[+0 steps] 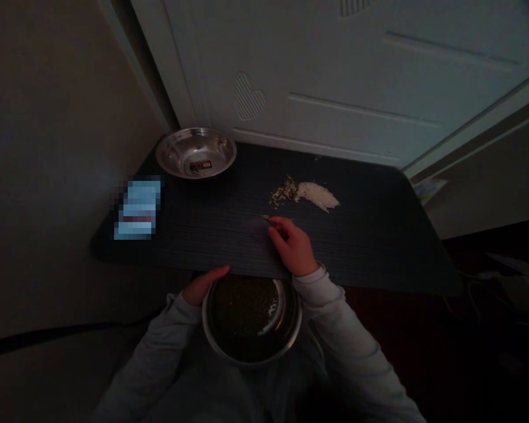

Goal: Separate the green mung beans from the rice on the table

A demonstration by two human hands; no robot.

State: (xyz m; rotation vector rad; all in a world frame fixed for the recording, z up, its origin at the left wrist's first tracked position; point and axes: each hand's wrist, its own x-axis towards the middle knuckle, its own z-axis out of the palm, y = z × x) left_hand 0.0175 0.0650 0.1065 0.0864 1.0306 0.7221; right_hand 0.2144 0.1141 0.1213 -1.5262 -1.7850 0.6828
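A metal bowl [252, 359] full of small dark grains, with some white grains on its right side, sits at my lap under the table edge. My left hand [205, 285] grips its left rim, thumb up by the table edge and the other fingers mostly hidden. My right hand [293, 244] rests low over the dark table [194, 235], fingers curled and thumb close to the index finger. A few grains [265, 217] lie at its fingertips. Beyond it, a loose patch of mixed green and white grains [284, 191] touches a pile of white, rice-like grains [320, 195].
An empty-looking steel bowl [196, 154] with a label inside stands at the back left of the table. A phone-like, blurred bright screen [137, 208] lies at the left edge. A white panel [317, 76] with a heart relief borders the table's far side.
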